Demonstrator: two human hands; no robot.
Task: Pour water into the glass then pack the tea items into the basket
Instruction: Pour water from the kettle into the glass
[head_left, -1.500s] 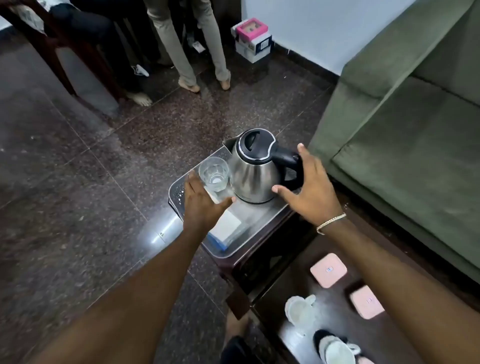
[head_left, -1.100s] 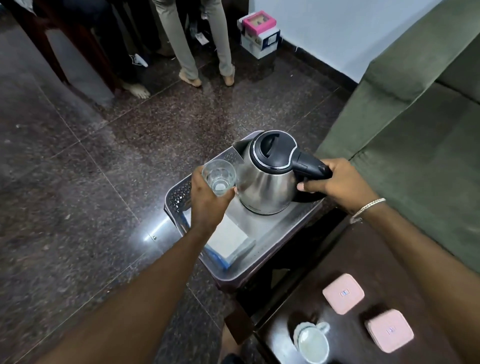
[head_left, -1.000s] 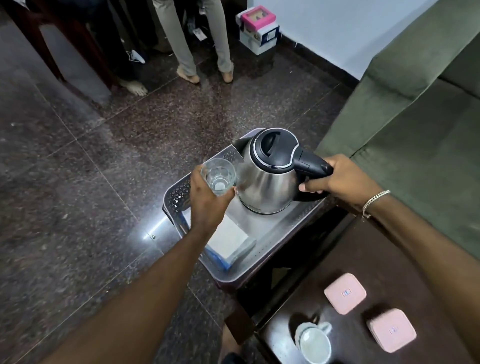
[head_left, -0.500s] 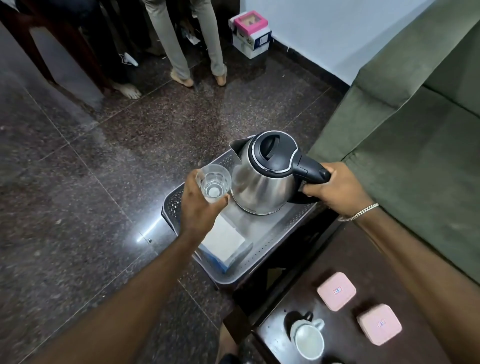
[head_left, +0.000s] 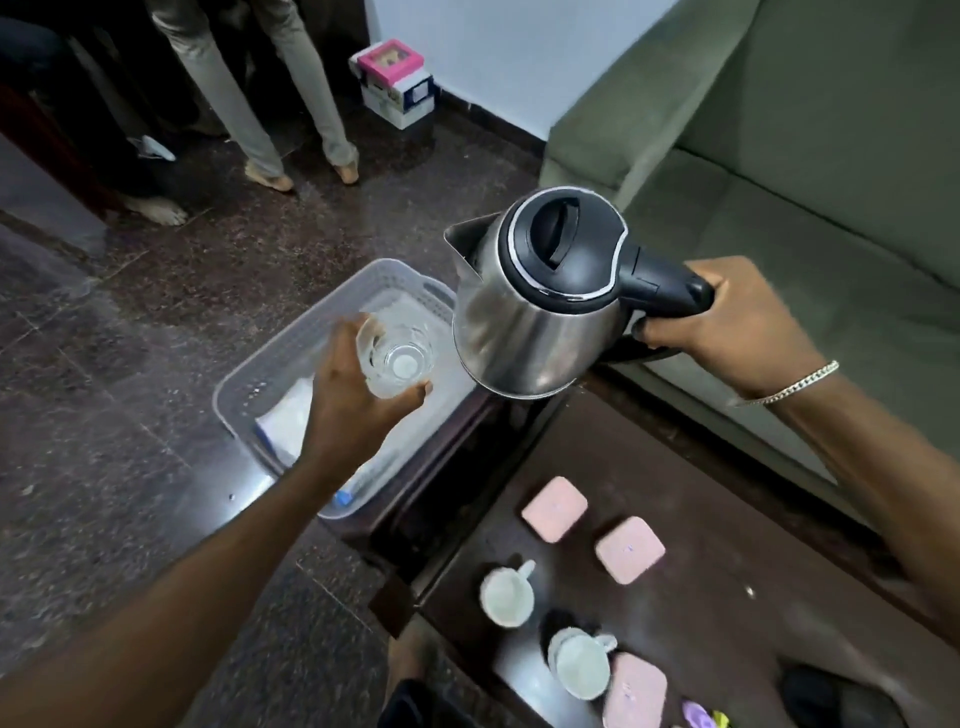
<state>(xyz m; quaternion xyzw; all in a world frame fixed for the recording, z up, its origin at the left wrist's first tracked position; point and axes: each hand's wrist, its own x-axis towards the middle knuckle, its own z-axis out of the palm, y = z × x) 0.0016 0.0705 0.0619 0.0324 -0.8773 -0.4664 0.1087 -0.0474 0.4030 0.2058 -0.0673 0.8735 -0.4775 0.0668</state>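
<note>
My right hand (head_left: 727, 327) grips the black handle of a steel kettle (head_left: 535, 296), which hangs in the air above the basket's right edge, spout to the upper left. Just left of the kettle, my left hand (head_left: 353, 405) holds a clear glass (head_left: 397, 361) over the grey plastic basket (head_left: 291, 343). A white box with blue edges (head_left: 285, 426) lies in the basket, partly hidden by my left wrist. The kettle's lid is closed and no water stream shows.
On the dark wooden table (head_left: 701, 519) lie pink square boxes (head_left: 555, 509) (head_left: 629, 549) and white cups (head_left: 506, 595) (head_left: 579, 667). A green sofa (head_left: 805, 156) fills the right. A person's legs (head_left: 291, 104) and a pink-topped box (head_left: 392, 83) are on the far floor.
My right hand took the kettle's handle and lifted it out of the basket, up and to the right. My left hand has kept holding the glass over the basket.
</note>
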